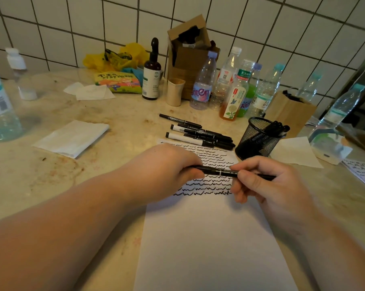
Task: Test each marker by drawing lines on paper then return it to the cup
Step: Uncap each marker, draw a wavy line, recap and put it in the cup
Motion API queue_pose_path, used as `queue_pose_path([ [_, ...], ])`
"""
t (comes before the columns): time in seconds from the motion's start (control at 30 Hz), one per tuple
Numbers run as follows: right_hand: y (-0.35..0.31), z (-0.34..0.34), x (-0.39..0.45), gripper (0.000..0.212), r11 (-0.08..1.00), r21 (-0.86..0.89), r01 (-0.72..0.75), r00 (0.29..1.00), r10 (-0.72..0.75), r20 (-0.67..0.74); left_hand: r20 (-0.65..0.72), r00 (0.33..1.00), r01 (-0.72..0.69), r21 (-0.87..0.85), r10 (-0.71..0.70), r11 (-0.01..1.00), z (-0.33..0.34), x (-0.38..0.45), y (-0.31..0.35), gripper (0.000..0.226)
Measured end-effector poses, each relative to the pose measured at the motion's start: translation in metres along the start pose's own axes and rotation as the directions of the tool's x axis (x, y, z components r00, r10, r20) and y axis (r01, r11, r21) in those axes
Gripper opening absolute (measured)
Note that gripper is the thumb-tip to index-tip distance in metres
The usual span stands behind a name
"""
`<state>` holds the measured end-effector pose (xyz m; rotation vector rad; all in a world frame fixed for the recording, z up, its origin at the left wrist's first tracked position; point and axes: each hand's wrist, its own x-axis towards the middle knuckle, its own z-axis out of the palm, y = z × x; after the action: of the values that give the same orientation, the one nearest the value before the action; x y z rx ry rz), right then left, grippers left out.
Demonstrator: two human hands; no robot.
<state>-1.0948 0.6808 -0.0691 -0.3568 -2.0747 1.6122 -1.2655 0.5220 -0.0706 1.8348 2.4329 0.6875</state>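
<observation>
Marker [221,171]: a black one, held level above the paper [209,238], long axis running left to right across the sheet, one end buried in the left hand [167,171], the other poking out past the right hand [267,185] toward the counter's right edge. Which end carries the tip cannot be told. Left fingers are curled round its left end; right thumb and fingers pinch the barrel near its middle.

The counter [51,175] is pale stone against a tiled wall. The paper lies on it at the near edge, its far half covered in rows of black wavy lines, its near half blank. Just beyond the paper's far edge lies a bunch of loose markers [198,134], about six, side by side and pointing left to right; overlap hides the exact count. To their right, touching the paper's far right corner, stands a black mesh cup [258,137] with several markers leaning in it.

Along the wall stand seven plastic bottles [204,85], a dark pump bottle [151,74], a beige tumbler [175,92] and two cardboard boxes. A folded napkin [72,137] lies at the left.
</observation>
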Motion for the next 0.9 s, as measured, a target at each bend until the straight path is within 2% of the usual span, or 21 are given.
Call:
queue_pose_path([
  [0.07,-0.008,-0.004,0.002,0.015,1.0,-0.014,0.013,0.999,-0.014,-0.047,-0.019,0.998,0.065,-0.084,-0.067,0.994,0.0,0.004,-0.002,0.039],
  [0.13,-0.017,-0.015,0.007,0.021,1.0,-0.007,0.009,0.981,-0.01,-0.193,-0.013,0.992,0.127,-0.082,-0.129,0.988,0.002,0.006,-0.007,0.052],
  [0.23,-0.034,-0.038,0.018,0.024,0.999,0.035,0.025,0.899,-0.007,-0.439,-0.027,0.981,0.191,-0.088,-0.194,0.978,0.001,0.002,-0.016,0.046],
  [0.33,-0.039,-0.056,0.034,0.018,0.985,-0.164,-0.045,0.825,-0.056,-0.562,-0.03,0.979,0.199,-0.092,-0.202,0.976,0.002,0.002,-0.018,0.036],
  [0.4,-0.04,-0.063,0.043,0.014,0.918,-0.372,-0.139,0.827,-0.099,-0.553,-0.017,0.982,0.186,-0.076,-0.188,0.98,0.004,0.002,-0.017,0.032],
  [0.47,-0.046,-0.062,0.05,0.014,0.849,-0.495,-0.187,0.832,-0.131,-0.539,-0.005,0.984,0.179,-0.068,-0.18,0.981,0.006,0.002,-0.017,0.031],
  [0.63,-0.056,-0.06,0.08,0.011,0.776,-0.584,-0.237,0.863,-0.109,-0.494,0.003,0.982,0.186,-0.061,-0.186,0.981,0.007,0.002,-0.019,0.029],
  [0.7,-0.059,-0.058,0.087,0.027,0.74,-0.617,-0.269,0.844,-0.127,-0.521,0.002,0.982,0.191,-0.053,-0.191,0.98,0.007,0.002,-0.02,0.028],
  [0.73,-0.06,-0.054,0.086,0.032,0.72,-0.644,-0.261,0.826,-0.179,-0.535,0.003,0.981,0.195,-0.049,-0.195,0.98,0.007,0.002,-0.02,0.028],
  [0.8,-0.062,-0.04,0.081,0.028,0.699,-0.699,-0.149,0.816,-0.313,-0.487,0.002,0.979,0.201,-0.039,-0.202,0.979,0.006,0.003,-0.02,0.028],
  [0.9,-0.053,-0.011,0.08,0.017,0.634,-0.773,-0.022,0.862,-0.38,-0.336,0.005,0.976,0.219,-0.039,-0.219,0.975,0.006,0.005,-0.02,0.026],
])
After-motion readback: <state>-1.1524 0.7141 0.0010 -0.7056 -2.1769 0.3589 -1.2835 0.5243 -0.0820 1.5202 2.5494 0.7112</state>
